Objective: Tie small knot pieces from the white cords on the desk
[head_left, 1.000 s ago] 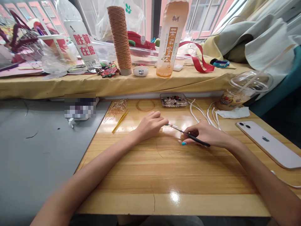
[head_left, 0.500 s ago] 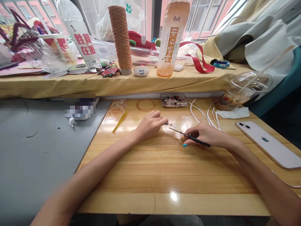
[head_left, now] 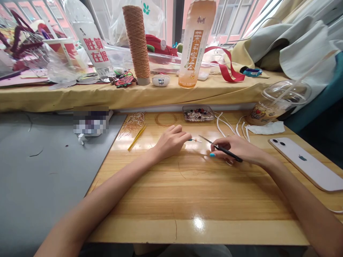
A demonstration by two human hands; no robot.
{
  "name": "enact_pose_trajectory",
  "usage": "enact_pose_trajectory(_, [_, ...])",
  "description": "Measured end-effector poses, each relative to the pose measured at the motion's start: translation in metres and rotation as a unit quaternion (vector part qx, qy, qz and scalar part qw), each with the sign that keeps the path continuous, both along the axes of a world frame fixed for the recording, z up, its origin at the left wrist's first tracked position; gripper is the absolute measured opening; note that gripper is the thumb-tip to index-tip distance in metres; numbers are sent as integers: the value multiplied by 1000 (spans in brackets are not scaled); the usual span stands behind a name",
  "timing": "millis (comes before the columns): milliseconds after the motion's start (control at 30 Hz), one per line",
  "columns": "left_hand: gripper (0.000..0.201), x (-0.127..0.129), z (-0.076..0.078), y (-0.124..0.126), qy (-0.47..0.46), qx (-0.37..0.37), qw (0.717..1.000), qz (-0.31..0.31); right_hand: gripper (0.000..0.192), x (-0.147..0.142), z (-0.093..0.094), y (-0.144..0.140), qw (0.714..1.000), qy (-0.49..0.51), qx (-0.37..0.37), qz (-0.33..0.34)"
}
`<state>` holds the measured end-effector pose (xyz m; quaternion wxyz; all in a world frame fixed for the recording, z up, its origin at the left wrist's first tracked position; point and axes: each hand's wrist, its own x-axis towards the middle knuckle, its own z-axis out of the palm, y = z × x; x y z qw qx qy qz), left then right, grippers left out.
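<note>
My left hand (head_left: 174, 140) is pinched on a short white cord (head_left: 197, 140) with orange thread wound round it. The cord's end sticks out to the right of the fingertips. In my right hand (head_left: 233, 148) is a slim pair of scissors (head_left: 227, 153) with black handles, blades pointing up and left. The blade tips are close to the cord's end, apart from it. Behind the right hand lie several loose white cords (head_left: 227, 125). A coil of orange thread (head_left: 165, 120) and a clear box of beads (head_left: 198, 113) lie beyond the left hand.
Yellow tweezers (head_left: 137, 137) and a tangle of thread scraps (head_left: 132, 123) lie at the left. At the right are a phone (head_left: 308, 164), a tissue (head_left: 266, 127) and a plastic drink cup (head_left: 268, 109). A thread cone (head_left: 137, 46) and a tea bottle (head_left: 197, 46) stand on the ledge.
The scissors have shifted slightly up and to the right, with the right hand turned a little. The left hand has stayed almost in place, still holding the cord.
</note>
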<state>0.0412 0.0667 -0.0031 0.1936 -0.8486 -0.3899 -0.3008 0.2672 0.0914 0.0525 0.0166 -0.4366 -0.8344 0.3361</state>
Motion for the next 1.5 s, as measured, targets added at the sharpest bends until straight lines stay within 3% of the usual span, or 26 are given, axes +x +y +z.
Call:
enact_pose_trajectory(133, [21,0,-1,3,-73,-33,997,12,46,3,-13,9,974,-21,211,-83])
enact_pose_trajectory(233, [19,-2,-1,6,-118,-54,991,15,54,10,-23,16,964,-55,254,-63])
enact_pose_trajectory(333, [19,-4,-1,8,-141,-61,988,9,40,11,-25,16,950,-80,303,-10])
enact_pose_trajectory(467, [16,-1,1,7,-173,-77,982,7,34,-2,-20,4,936,12,350,-35])
enact_pose_trajectory(567, [11,13,5,-2,-253,-111,960,31,36,-19,-17,-12,963,140,219,-66])
enact_pose_trajectory(667, [9,32,10,-17,-325,-152,933,26,39,-35,-20,-28,969,223,71,-82])
enact_pose_trajectory(733, [9,41,12,-25,-313,-159,936,12,43,-42,-23,-35,960,266,-17,-81])
enact_pose_trajectory(833, [13,44,13,-29,-284,-155,946,-17,46,-44,-29,-37,925,346,-127,-93])
enact_pose_trajectory(967, [17,39,15,-23,-192,-164,966,-55,40,-42,-30,-30,883,416,-166,-138])
enact_pose_trajectory(1067, [19,34,22,-22,-115,-175,977,-35,41,-39,-25,-26,899,390,-161,-118])
enact_pose_trajectory(1167, [22,24,35,-28,-29,-159,987,13,40,-38,-18,-27,950,287,-111,-52])
enact_pose_trajectory(1267, [21,7,46,-39,77,-140,986,49,32,-38,-16,-33,983,182,-2,23])
enact_pose_trajectory(1367, [17,-12,49,-53,165,-125,976,70,29,-40,-19,-41,983,91,146,71])
enact_pose_trajectory(1500, [17,-30,41,-72,203,-94,971,86,28,-43,-22,-46,949,-8,271,164])
